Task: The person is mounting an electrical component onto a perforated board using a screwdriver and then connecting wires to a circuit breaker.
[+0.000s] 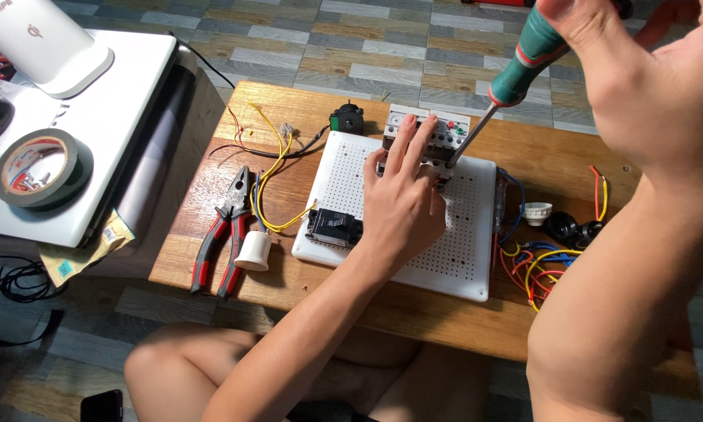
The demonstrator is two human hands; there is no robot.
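Observation:
My left hand [405,202] rests on a white perforated board [453,250], its fingers pressed against a white-and-grey electrical relay block [430,129] at the board's far edge. My right hand [648,86] is closed around a screwdriver with a green and red handle [523,59]. The metal shaft [469,141] slants down to the block's right front corner. A small black switch unit [334,227] sits on the board's near left corner, with yellow wire [267,176] running to it.
The board lies on a low wooden table [289,297]. Red-handled pliers [225,234] and a white cap [254,252] lie at the left. Loose coloured wires [539,266] and black parts [574,228] sit at the right. A roll of dark tape [43,168] rests on a white case.

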